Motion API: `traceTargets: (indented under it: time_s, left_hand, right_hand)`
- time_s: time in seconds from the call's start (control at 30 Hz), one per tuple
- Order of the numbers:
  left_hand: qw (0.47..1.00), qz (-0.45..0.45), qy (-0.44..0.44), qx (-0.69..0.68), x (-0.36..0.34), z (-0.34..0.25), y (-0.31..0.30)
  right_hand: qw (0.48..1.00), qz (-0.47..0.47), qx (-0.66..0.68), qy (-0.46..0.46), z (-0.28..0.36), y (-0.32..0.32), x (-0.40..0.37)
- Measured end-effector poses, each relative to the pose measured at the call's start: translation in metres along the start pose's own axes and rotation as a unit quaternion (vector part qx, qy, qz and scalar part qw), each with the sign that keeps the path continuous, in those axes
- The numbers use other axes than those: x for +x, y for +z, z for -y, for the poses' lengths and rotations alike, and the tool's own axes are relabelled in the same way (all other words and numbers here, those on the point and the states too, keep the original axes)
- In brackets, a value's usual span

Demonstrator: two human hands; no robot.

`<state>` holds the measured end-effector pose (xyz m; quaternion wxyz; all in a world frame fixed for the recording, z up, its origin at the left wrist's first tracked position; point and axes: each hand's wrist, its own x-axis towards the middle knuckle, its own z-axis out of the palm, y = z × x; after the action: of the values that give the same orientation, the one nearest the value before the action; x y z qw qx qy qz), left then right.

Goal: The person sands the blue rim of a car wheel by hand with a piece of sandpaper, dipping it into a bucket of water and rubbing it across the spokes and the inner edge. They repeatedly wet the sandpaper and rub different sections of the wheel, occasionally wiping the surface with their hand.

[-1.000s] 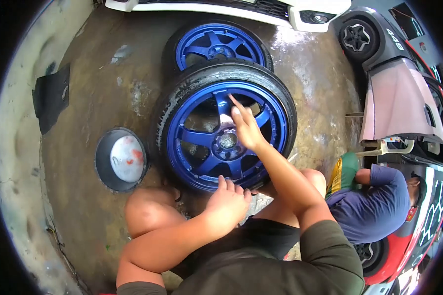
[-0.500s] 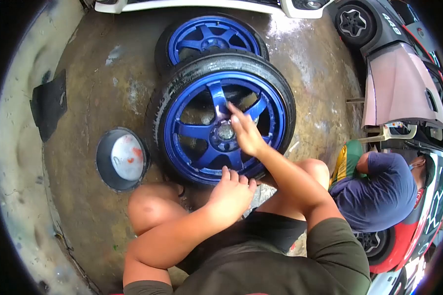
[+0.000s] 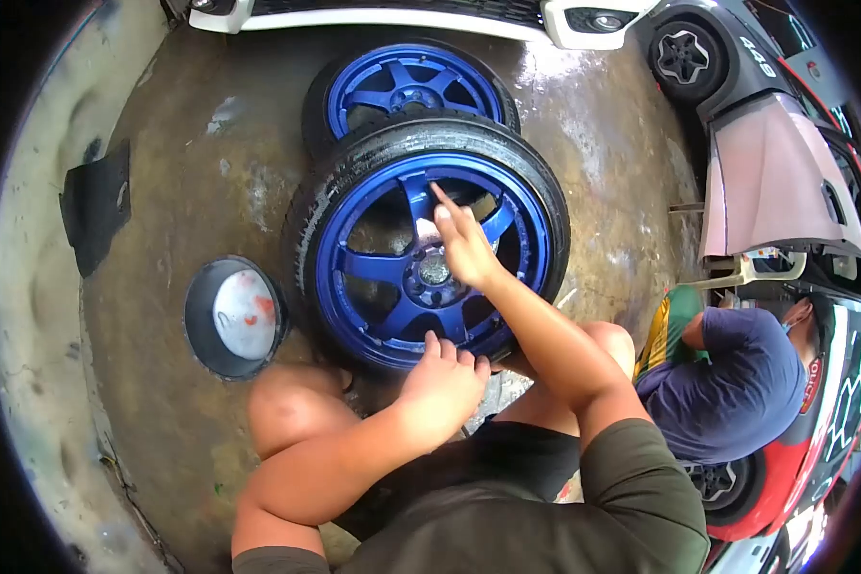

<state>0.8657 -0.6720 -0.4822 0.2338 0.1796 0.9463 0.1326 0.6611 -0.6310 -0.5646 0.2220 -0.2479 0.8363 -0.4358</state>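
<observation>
A blue multi-spoke car wheel (image 3: 371, 267) with a black tire faces me, its surface wet, with a pale reflection on the upper spoke. My right hand (image 3: 466, 247) reaches over its hub, index finger stretched out with the tip at the upper spoke near the rim. The other fingers are partly bent, and I see nothing held in them. Across the wheel's lower edge lies my left hand (image 3: 445, 387), fingers extended and slightly apart, fingertips against the rim; its thumb side is partly hidden.
A second blue wheel (image 3: 392, 99) lies directly behind. To the left stands a dark bucket (image 3: 199, 330) holding cloudy liquid. A black mat piece (image 3: 98, 210) is by the wall. At right, a person (image 3: 737, 383) sits near a pinkish car door (image 3: 775, 182) and parked cars.
My right hand has slid from near the hub up the upper spoke toward the rim. My left hand stays at the wheel's lower edge. The view has tilted slightly.
</observation>
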Motion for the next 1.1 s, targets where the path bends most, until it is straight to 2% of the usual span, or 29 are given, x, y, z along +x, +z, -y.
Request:
traceTargets:
  time_s: [0.03,0.1,0.17,0.27,0.3,0.33,0.4,0.47,0.53,0.6,0.67,0.73,0.8,0.87,0.93,1.0,1.1]
  left_hand:
    - [1.0,-0.011,-0.001,-0.003,0.002,0.001,-0.003]
    - [1.0,-0.023,0.011,-0.004,0.002,0.003,-0.003]
    - [1.0,0.001,0.014,-0.019,0.001,0.009,-0.007]
    - [1.0,-0.007,0.007,-0.007,0.003,0.013,-0.007]
    - [1.0,-0.007,0.004,-0.008,0.007,0.014,-0.009]
    - [1.0,-0.008,-0.001,-0.01,0.012,0.018,-0.012]
    - [0.998,-0.016,-0.014,-0.053,0.015,0.029,-0.03]
    - [0.992,-0.073,-0.057,-0.085,0.015,0.053,-0.047]
    - [0.978,-0.148,-0.125,-0.073,0.019,0.082,-0.062]
    - [0.942,-0.295,-0.16,0.01,0.039,0.113,-0.05]
    - [0.916,-0.344,-0.188,0.085,0.071,0.126,-0.044]
    - [0.923,-0.316,-0.171,0.137,0.097,0.126,-0.029]
    - [0.942,-0.22,-0.176,0.181,0.118,0.116,-0.009]
    - [0.947,-0.209,-0.164,0.178,0.136,0.101,0.013]
    - [0.94,-0.264,-0.205,0.066,0.155,0.085,0.032]
    - [0.935,-0.278,-0.222,0.01,0.162,0.075,0.033]
    - [0.937,-0.291,-0.192,-0.023,0.16,0.081,0.038]
  right_hand:
    - [0.999,0.012,0.005,0.03,0.007,-0.002,0.001]
    - [1.0,0.028,-0.005,0.008,-0.034,0.005,-0.019]
    - [0.999,0.024,-0.039,-0.019,-0.029,0.0,-0.038]
    - [0.998,0.017,-0.049,0.023,-0.011,-0.004,-0.013]
    - [0.999,0.033,-0.023,0.002,-0.013,-0.002,0.001]
    - [0.999,0.001,-0.033,-0.019,-0.021,0.007,0.0]
    - [0.987,-0.012,-0.141,-0.077,-0.051,0.012,-0.015]
    - [0.92,0.039,-0.373,-0.111,-0.039,-0.017,-0.043]
    - [0.865,0.042,-0.472,-0.161,-0.034,-0.033,-0.046]
    - [0.834,0.015,-0.527,-0.164,-0.027,-0.046,-0.047]
    - [0.878,-0.044,-0.46,-0.123,-0.023,-0.057,-0.057]
    - [0.904,-0.054,-0.416,-0.084,-0.017,-0.073,-0.069]
    - [0.924,-0.054,-0.37,-0.077,-0.016,-0.091,-0.074]
    - [0.927,-0.074,-0.361,-0.065,-0.021,-0.11,-0.076]
    - [0.925,-0.101,-0.363,-0.052,-0.028,-0.121,-0.073]
    - [0.931,-0.098,-0.35,-0.039,-0.028,-0.128,-0.07]
    - [0.931,-0.102,-0.348,-0.054,-0.035,-0.123,-0.07]
